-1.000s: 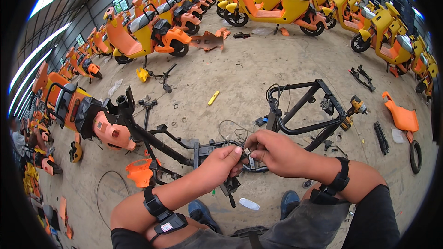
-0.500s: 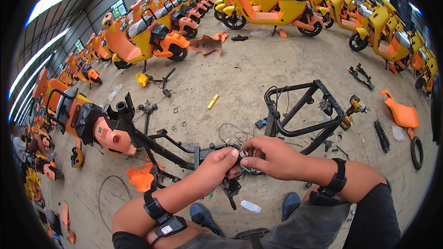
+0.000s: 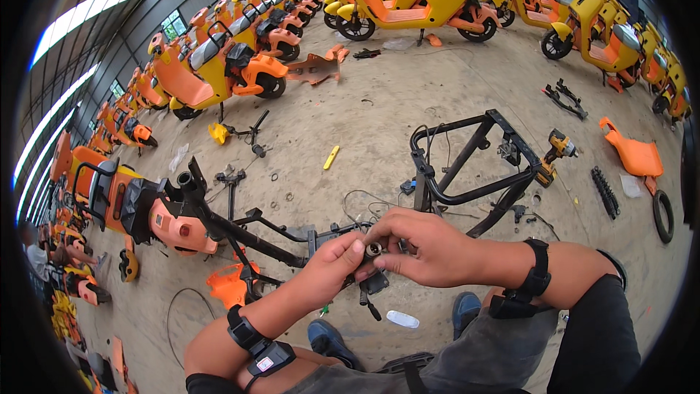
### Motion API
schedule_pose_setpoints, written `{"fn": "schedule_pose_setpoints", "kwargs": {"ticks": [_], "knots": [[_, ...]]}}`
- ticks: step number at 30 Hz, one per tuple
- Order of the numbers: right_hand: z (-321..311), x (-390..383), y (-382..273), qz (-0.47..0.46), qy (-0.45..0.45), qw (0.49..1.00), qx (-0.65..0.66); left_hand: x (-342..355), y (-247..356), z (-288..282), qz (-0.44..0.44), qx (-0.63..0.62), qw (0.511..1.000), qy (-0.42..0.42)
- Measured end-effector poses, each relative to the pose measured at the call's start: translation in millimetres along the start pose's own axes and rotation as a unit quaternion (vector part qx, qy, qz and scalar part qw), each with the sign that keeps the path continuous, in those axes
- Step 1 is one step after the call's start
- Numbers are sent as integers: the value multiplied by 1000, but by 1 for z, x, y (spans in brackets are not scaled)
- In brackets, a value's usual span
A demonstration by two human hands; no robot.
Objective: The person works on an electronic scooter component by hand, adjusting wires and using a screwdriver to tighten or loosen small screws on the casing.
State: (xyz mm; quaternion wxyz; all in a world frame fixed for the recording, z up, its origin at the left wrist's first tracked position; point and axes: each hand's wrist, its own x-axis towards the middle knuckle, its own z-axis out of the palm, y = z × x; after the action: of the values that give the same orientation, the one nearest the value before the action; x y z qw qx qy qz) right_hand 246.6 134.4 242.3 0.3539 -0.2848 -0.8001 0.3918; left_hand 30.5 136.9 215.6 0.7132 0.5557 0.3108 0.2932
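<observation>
Your left hand [image 3: 337,261] and right hand [image 3: 423,246] pinch a small grey metal cylinder [image 3: 373,250], its end facing you, above the black tubular scooter frame [image 3: 251,237].

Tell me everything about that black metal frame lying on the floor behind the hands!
The black frame looks like bent and welded metal tubing, painted dark. It forms a rough box: long rails joined by crossbars, one diagonal bar inside, and a rounded loop at its left end. It rests tilted on the dusty concrete floor, stripped of seat and panels. Thin wires hang about its left end. A yellow and black power drill lies by its right end; whether they touch is unclear. No hand touches it.
</observation>
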Motion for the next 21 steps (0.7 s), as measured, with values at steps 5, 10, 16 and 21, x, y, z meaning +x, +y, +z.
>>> {"fn": "schedule_pose_setpoints", "kwargs": {"ticks": [5,10,16,21], "knots": [[1,-3,2,-8,7,1000,-27,-1,-4,-8,-31,-13,999,-36],[3,-5,5,-50,43,997,-29,-3,2,-1,-17,-31,999,-33],[0,-5,0,-35,60,998,0,-3,-2,-6,0,-51,998,-28],[-4,-4,2,-7,105,994,37,1,-2,0,28,-99,995,-2]]}}
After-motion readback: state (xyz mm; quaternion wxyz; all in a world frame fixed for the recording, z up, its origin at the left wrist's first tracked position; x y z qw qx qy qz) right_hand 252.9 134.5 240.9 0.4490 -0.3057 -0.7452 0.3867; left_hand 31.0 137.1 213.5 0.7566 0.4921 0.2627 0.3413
